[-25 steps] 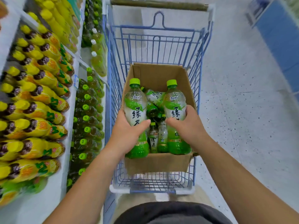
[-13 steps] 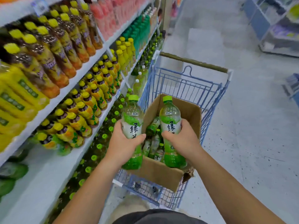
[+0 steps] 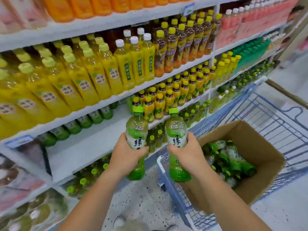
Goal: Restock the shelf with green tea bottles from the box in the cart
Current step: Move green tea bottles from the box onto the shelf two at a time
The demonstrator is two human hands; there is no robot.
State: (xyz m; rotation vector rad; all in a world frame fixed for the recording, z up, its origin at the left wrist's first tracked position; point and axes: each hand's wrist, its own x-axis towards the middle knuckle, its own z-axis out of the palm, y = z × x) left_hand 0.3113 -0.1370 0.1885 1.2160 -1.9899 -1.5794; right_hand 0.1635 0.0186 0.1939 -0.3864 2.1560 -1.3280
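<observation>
Green tea bottle (image 3: pixel 137 139) upright in each hand, left hand (image 3: pixel 126 157), right hand (image 3: pixel 186 155)

- two upright green tea bottles held side by side out front, one per hand: left hand (image 3: pixel 126 157) on the left green-capped plastic bottle (image 3: pixel 137 130), right hand (image 3: pixel 188 155) on the right green-capped plastic bottle (image 3: pixel 176 130), small gap between them
- white metal shelf unit (image 3: pixel 80 150) runs along the left and far side, bare shelf board just beyond the left bottle
- a few dark green bottles (image 3: pixel 83 121) lie at the back of that board
- blue wire shopping cart (image 3: pixel 275 117) sits to the right, near corner just under the right bottle
- open brown cardboard box (image 3: pixel 260 147) sits in the cart, more green tea bottles (image 3: pixel 233 157) lying inside it
</observation>
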